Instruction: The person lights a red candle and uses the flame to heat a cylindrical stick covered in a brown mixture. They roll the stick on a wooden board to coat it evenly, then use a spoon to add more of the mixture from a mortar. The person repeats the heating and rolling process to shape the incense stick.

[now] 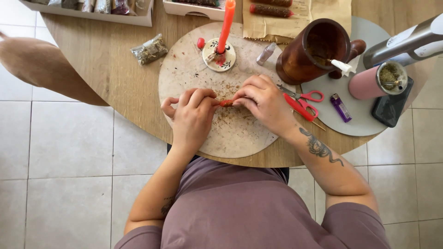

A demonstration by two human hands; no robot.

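Observation:
My left hand and my right hand meet over a round pale board strewn with dried herb crumbs. Between the fingertips of both hands I pinch a small reddish roll, one hand on each end. An unlit orange-red candle stands in a small patterned ceramic holder at the board's far edge. Red-handled scissors lie just right of my right hand.
On the round wooden table: a brown wooden mortar, purple lighter, pink cup of herbs, dark phone, metal flask, herb bag, small vial, brown paper with dark rolls, white trays.

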